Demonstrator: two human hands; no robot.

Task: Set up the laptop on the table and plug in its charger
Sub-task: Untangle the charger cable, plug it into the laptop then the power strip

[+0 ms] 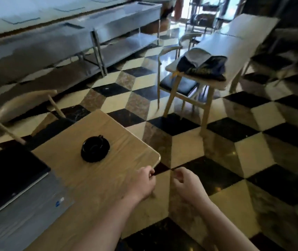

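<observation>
Head view: charger step seemingly underway, grey open laptop (18,201) already on the light wooden table (108,178).
Left hand (142,183) and right hand (188,183), fingers curled, pinch something thin (probably cable, too blurred) just off the table's corner; next, find the laptop's port.

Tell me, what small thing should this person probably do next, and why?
Probably keep drawing out the thin dark cord stretched between the left hand and right hand. Both pinch it near the table corner, and the open laptop sits at the left, seemingly unplugged.
</observation>
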